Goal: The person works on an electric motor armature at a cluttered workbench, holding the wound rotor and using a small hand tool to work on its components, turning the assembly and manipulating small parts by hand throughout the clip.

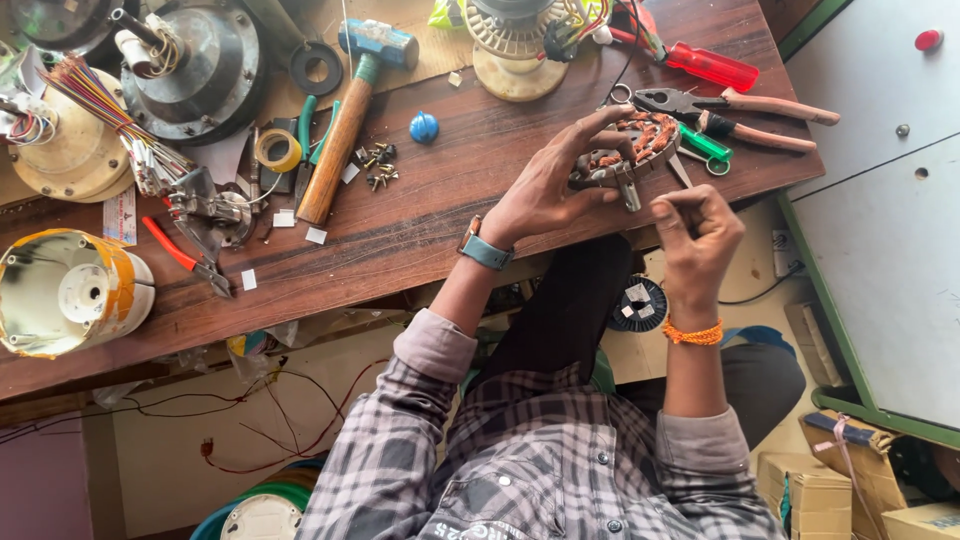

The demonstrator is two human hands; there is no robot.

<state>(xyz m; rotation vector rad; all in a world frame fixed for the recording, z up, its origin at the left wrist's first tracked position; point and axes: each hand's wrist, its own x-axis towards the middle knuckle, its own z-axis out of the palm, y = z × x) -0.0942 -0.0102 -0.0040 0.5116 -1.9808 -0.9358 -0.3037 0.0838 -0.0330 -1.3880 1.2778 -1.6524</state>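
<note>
My left hand [545,190], with a grey-blue watch on its wrist, holds a round motor stator [632,148] with copper windings over the front right part of the wooden workbench [420,215]. Its fingers curl around the stator's rim. My right hand [695,235], with an orange thread band on the wrist, sits just below the stator. Its thumb and fingers are pinched together, and anything between them is too small to see. Metal scissor blades with green handles [705,145] lie under the stator.
Pliers [745,105] and a red screwdriver [712,66] lie at the right edge. A hammer [340,135], a tape roll [277,150], screws [378,165], a blue cap [423,127], a red cutter [180,255], motor housings [205,65] and a white-yellow casing [70,290] fill the left.
</note>
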